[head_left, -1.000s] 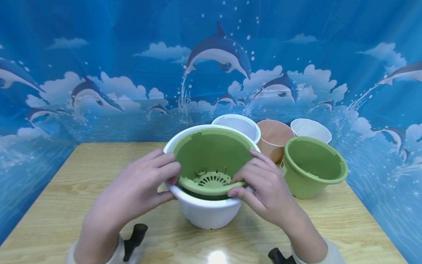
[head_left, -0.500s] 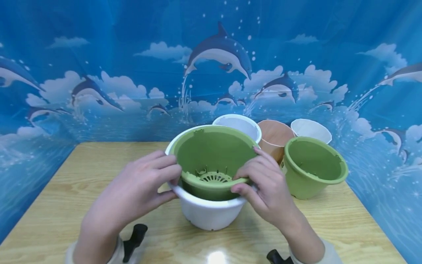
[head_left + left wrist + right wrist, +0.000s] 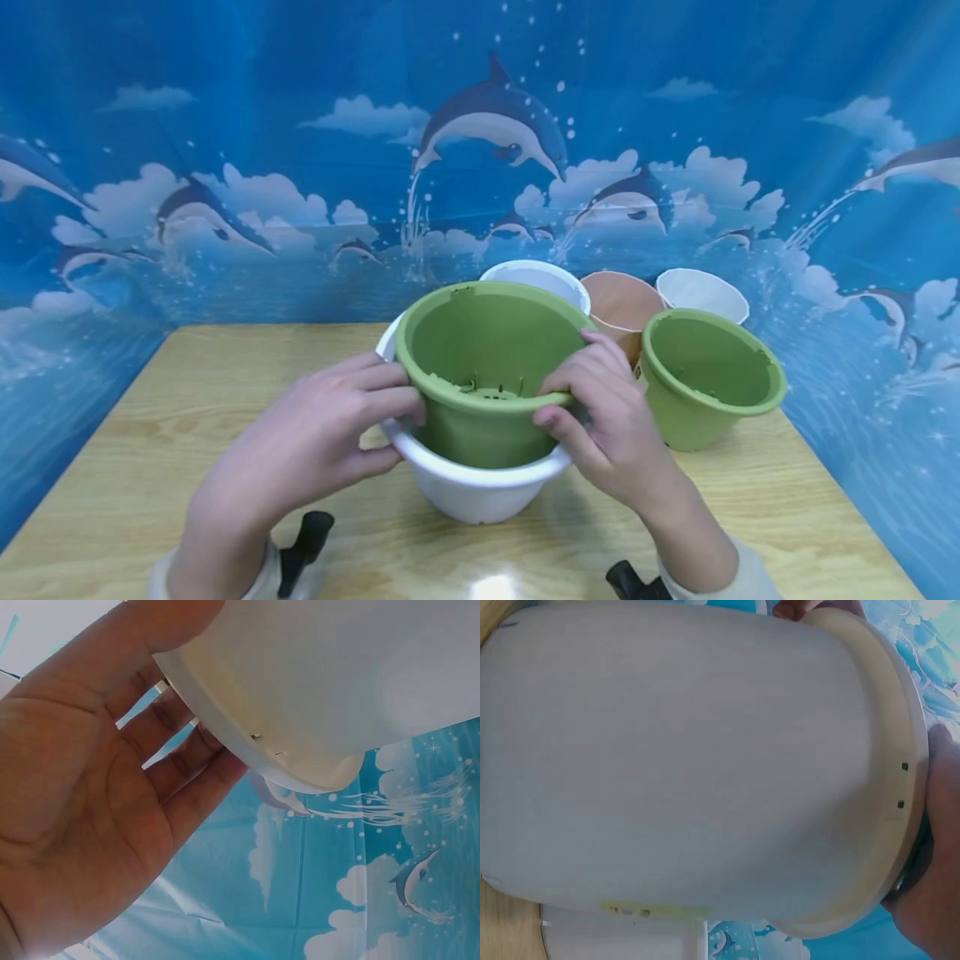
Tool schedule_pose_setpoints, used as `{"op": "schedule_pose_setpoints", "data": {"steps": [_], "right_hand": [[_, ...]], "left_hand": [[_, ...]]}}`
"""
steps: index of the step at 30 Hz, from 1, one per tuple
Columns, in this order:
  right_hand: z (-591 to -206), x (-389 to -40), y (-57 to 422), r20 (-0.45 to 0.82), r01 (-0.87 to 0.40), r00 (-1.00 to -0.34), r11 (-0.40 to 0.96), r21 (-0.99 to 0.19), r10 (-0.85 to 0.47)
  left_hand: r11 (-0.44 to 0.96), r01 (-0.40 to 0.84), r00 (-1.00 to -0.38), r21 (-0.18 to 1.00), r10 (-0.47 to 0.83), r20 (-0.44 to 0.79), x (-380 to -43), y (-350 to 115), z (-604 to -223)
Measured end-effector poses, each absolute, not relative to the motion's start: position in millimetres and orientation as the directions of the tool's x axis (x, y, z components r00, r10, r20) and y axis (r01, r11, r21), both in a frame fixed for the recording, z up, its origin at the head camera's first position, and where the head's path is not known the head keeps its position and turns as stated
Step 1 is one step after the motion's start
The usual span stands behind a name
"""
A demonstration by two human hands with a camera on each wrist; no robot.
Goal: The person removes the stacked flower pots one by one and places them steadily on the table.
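Observation:
A green plastic flower pot (image 3: 472, 437) with a slotted base sits partly inside a larger white pot (image 3: 480, 500), its upper part standing above the white rim. My left hand (image 3: 322, 433) grips the white pot's rim at the left, thumb outside and fingers over the edge, close against the green wall. In the left wrist view that hand (image 3: 90, 780) holds the white rim. My right hand (image 3: 607, 425) pinches the green pot's front right rim between thumb and fingers. The white pot's side (image 3: 675, 750) fills most of the right wrist view.
Another green pot (image 3: 690, 429) stands to the right. Behind are a round white pot (image 3: 540, 273), a brown pot (image 3: 622, 300) and a white angular-rimmed pot (image 3: 702, 293). All stand on a wooden table (image 3: 225, 367) before a dolphin-print curtain (image 3: 300, 167).
The green pot has risen within the white pot, showing more of its front wall. My right hand keeps its pinch on the green rim; the left still holds the white rim.

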State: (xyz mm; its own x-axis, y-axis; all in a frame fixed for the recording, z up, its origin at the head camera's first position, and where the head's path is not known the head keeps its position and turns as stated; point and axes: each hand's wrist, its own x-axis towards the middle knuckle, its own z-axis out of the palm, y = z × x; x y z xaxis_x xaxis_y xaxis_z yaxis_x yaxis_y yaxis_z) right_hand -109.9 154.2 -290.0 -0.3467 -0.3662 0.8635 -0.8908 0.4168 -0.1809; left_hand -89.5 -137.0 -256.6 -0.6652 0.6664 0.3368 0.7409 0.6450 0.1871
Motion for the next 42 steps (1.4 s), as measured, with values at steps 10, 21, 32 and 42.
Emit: {"op": "schedule_pose_setpoints", "data": {"steps": [10, 21, 32, 42], "right_hand": [[-288, -109, 159, 0.832, -0.907, -0.348, 0.378, -0.183, -0.432], [-290, -111, 160, 0.857, -0.912, -0.333, 0.364, -0.187, -0.394], [-287, -111, 158, 0.887, -0.924, -0.292, 0.344, -0.165, -0.357], [-283, -111, 159, 0.919, -0.925, -0.257, 0.35, -0.145, -0.298]], "left_hand": [[0.622, 0.761, -0.645, 0.186, 0.695, 0.318, -92, -139, -258], [0.592, 0.785, -0.62, 0.185, 0.74, 0.261, -96, -132, -262], [0.603, 0.784, -0.619, 0.147, 0.737, 0.271, -97, -129, -266], [0.606, 0.784, -0.617, 0.132, 0.739, 0.272, -98, -128, -267]]}}
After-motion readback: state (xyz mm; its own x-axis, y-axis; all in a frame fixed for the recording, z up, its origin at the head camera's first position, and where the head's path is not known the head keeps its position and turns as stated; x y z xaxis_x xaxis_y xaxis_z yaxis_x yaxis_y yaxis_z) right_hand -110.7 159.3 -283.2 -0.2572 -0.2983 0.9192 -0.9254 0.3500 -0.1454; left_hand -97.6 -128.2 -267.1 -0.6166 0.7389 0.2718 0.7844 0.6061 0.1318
